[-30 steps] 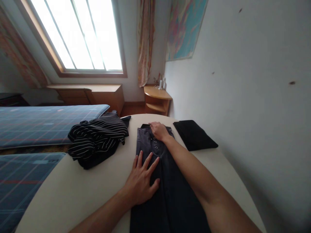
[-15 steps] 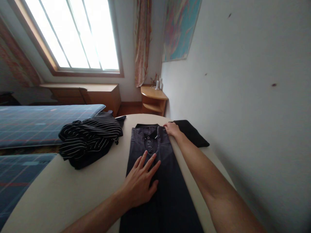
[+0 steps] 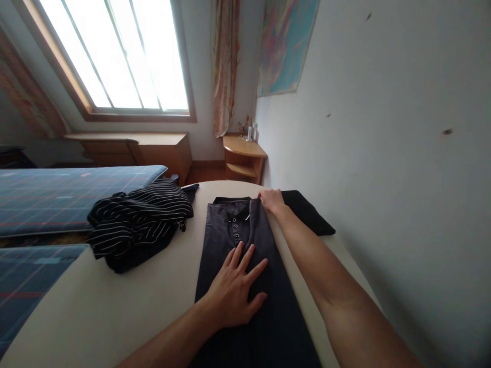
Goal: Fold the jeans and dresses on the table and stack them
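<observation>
A dark polo shirt [image 3: 276,306], its sides folded in to a long strip, lies on the cream table with its collar and button placket at the far end. My left hand [image 3: 240,289] rests flat on the shirt below the buttons, fingers spread. At the shirt's far right corner, my right hand [image 3: 270,200] has its fingers closed on the fabric edge by the shoulder; the fingertips are partly hidden. A folded black cloth [image 3: 309,213] lies just beyond my right hand and forearm.
A heap of black-and-white striped clothing [image 3: 141,220] sits at the table's [image 3: 115,312] left edge. Beside it are blue checked mattresses [image 3: 69,194]. A white wall [image 3: 402,204] runs along the right. Farther back stand a wooden corner shelf [image 3: 245,147] and a desk [image 3: 161,139].
My left hand has slid slightly to the right across the shirt. The right hand stays at the far right corner, its fingers a little more curled.
</observation>
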Tool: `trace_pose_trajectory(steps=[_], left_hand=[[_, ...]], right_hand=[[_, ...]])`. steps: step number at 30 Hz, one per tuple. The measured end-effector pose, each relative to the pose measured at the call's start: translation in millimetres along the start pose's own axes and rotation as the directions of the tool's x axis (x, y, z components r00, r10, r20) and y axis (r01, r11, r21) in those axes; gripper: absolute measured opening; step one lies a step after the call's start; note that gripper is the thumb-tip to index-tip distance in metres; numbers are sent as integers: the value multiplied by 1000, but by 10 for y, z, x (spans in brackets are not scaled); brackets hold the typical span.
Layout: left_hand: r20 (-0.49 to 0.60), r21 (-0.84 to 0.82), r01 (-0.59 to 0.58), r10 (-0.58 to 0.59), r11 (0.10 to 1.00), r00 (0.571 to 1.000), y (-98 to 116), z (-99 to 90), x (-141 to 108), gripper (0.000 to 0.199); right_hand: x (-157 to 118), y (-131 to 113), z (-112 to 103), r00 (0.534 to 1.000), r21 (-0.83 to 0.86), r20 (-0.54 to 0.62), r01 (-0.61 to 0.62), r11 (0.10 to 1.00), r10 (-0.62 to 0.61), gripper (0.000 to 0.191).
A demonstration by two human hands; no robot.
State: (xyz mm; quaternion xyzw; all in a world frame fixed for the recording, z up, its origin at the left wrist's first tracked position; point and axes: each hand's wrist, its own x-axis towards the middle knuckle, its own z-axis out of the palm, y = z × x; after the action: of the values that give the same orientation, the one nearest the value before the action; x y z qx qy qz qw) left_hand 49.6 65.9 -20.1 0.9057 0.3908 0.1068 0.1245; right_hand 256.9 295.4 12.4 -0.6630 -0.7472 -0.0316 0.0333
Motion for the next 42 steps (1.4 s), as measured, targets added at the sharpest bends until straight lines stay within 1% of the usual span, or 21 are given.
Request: trace_pose_trajectory(steps=[5,9,13,16,20,23,25,27,28,29,31,32,33,35,38,40,42], left_hand=[[2,-10,16,-16,1000,1000,14,-16,21,77],[-17,-12,11,-11,1000,1000,14,-6,6,77],[-24,-13,4,-4,1000,1000,11,4,-6,76],[-24,-9,1,-2,1000,1000,1,7,-2,77],[-27,-6,-9,8,1000,1000,-19,11,4,77],[-33,-2,-15,15,1000,999,-18,6,0,76],[-45,0,-16,16,1000,999,-7,0,-5,74],[-88,9,14,-13,1000,996,1,-2,-5,69],[-128,20,52,-49,998,991,-1,0,-2,65],[-176,35,105,-97,994,980,-10,5,4,61],[-269,73,230,-203,970,942,-50,20,20,56],[-295,91,287,-249,954,922,-81,30,28,55],[-304,109,332,-286,937,909,-117,39,36,56],[-289,145,375,-323,916,901,-193,57,46,57],[-259,188,368,-316,910,913,-283,75,53,58],[-255,205,360,-305,910,918,-315,83,63,58],[-253,214,361,-306,908,918,-336,87,83,58]], right_hand=[[-3,-115,17,1000,-8,1,18,1000,-18,29],[-23,-181,-35,999,29,-10,41,999,-41,31],[-30,-213,-66,998,68,-5,64,996,-64,27],[-56,-245,-29,997,86,-35,72,994,-69,25],[-162,-333,51,994,118,-95,67,991,-56,30],[-291,-420,92,990,155,-138,50,987,-29,38],[-394,-480,125,989,182,-146,36,983,-10,44],[-503,-537,181,993,207,-120,25,978,0,49],[-556,-562,219,996,219,-94,19,976,2,53],[-604,-582,258,998,229,-64,13,973,2,57],[-676,-606,328,1000,250,-4,2,968,-1,69],[-700,-610,350,1000,260,19,-5,966,0,74],[-717,-611,358,999,270,34,-12,963,2,76],[-743,-617,335,999,288,39,-23,957,12,77],[-835,-669,243,1000,302,0,-22,953,23,74],[-969,-736,192,999,307,-22,-15,952,23,73],[-1153,-809,176,1000,314,-10,-16,949,21,73]])
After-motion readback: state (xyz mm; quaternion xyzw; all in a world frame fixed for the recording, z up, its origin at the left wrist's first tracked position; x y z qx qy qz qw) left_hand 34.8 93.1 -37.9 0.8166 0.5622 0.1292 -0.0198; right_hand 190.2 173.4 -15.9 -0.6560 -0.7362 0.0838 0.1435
